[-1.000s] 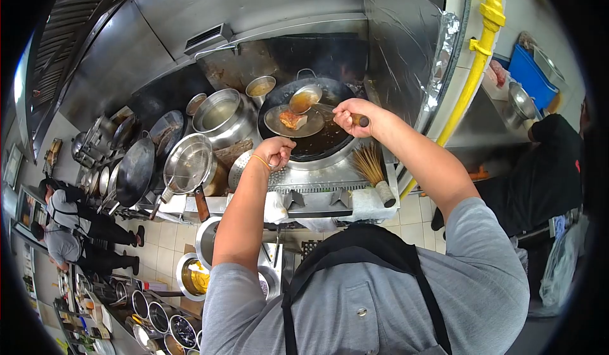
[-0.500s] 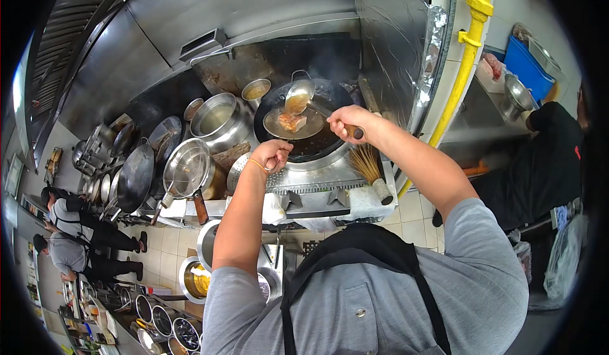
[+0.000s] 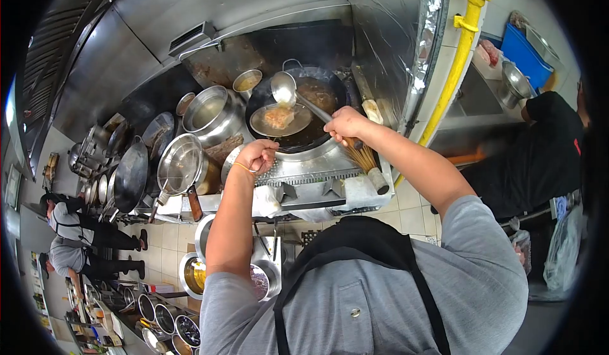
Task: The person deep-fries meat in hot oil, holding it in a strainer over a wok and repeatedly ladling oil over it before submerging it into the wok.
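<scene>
My right hand (image 3: pixel 346 125) is closed around the handle of a ladle (image 3: pixel 283 89), its bowl tilted just above and beyond the food. My left hand (image 3: pixel 258 156) is closed on the short handle of a round, flat skimmer (image 3: pixel 299 125), held level over the wok. A browned chunk of food (image 3: pixel 278 117), possibly meat or fish, rests wet on the skimmer. Beneath it, the large dark wok (image 3: pixel 339 87) holds brownish liquid, and part of its near side is hidden by the skimmer.
Left of the wok stand a steel pot (image 3: pixel 208 109), a small pan (image 3: pixel 247 81) and a wire strainer (image 3: pixel 180 163). A bamboo brush (image 3: pixel 368 165) lies at the right front. One person (image 3: pixel 539 158) works at right; two people stand far left.
The ladle's bowl has moved up and left off the food and now looks tipped out; before, it held liquid above the chunk. My left hand keeps the skimmer over the wok.
</scene>
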Demonstrator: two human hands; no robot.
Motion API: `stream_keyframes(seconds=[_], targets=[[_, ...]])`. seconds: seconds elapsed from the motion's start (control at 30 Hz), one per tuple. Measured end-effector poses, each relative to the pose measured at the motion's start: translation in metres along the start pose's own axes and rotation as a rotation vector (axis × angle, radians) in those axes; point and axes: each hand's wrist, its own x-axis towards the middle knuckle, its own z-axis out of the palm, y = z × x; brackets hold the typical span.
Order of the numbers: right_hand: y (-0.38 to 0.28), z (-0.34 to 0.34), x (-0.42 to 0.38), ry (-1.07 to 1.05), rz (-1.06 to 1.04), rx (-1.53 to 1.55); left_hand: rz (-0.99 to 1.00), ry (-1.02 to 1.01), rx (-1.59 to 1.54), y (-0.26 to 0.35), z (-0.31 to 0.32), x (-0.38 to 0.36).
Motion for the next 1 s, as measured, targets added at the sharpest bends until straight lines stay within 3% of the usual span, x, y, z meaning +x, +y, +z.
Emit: stream_keyframes(seconds=[0.13, 0.4, 0.57, 0.63, 0.67, 0.73, 0.77, 0.8, 0.87, 1.0], targets=[[0.014, -0.007, 0.014, 0.12, -0.049, -0.096, -0.006, -0.048, -0.006, -0.001, -0.013, -0.004], [0.057, -0.022, 0.041, 0.378, -0.144, -0.593, 0.061, 0.078, 0.087, -0.008, -0.021, -0.023], [0.078, -0.022, 0.053, 0.446, -0.147, -0.634, 0.107, 0.184, 0.172, -0.008, -0.019, -0.029], [0.068, -0.022, 0.047, 0.121, -0.018, -0.43, 0.105, 0.208, 0.192, -0.008, -0.02, -0.03], [0.065, -0.022, 0.042, 0.123, -0.019, -0.428, 0.104, 0.218, 0.203, -0.007, -0.019, -0.029], [0.034, -0.021, 0.006, 0.107, 0.191, 0.246, 0.111, 0.238, 0.236, -0.009, -0.017, -0.027], [0.049, -0.027, 0.03, -0.053, 0.303, 0.671, 0.115, 0.26, 0.265, -0.01, -0.017, -0.027], [0.05, -0.036, 0.036, -0.052, 0.3, 0.669, 0.118, 0.258, 0.264, -0.01, -0.018, -0.025], [0.049, -0.049, 0.043, -0.361, 0.477, 1.201, 0.085, 0.261, 0.271, -0.01, -0.021, -0.022], [0.031, -0.052, 0.034, -0.4, 0.405, 1.218, 0.113, 0.221, 0.269, -0.011, -0.023, -0.01]])
